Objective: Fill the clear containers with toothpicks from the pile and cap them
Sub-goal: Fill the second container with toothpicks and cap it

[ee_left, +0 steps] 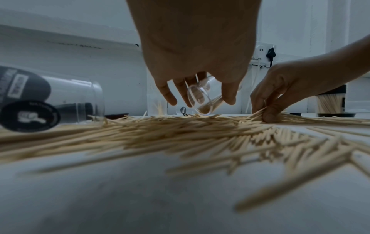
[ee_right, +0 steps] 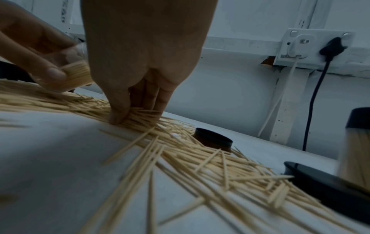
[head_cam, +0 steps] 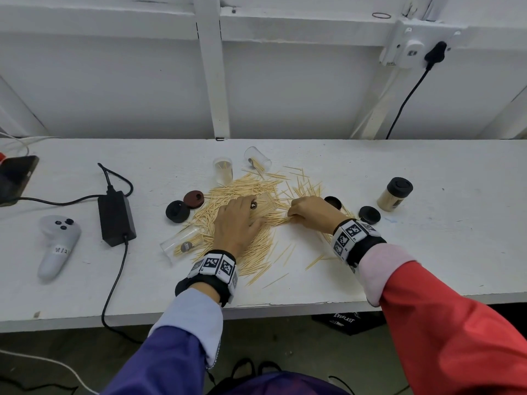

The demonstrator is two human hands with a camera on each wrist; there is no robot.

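Note:
A loose pile of toothpicks covers the middle of the white table. My left hand lies over the pile and grips a clear container tilted on its side, partly filled with toothpicks. To its right, my right hand pinches a bunch of toothpicks against the table. One clear container stands upright behind the pile, another lies beside it, and a third lies at the pile's left. Loose caps ring the pile.
A filled, black-capped container stands at the right. A black power adapter with its cable, a grey controller and a phone lie at the left. A wall socket with a black plug is on the back wall.

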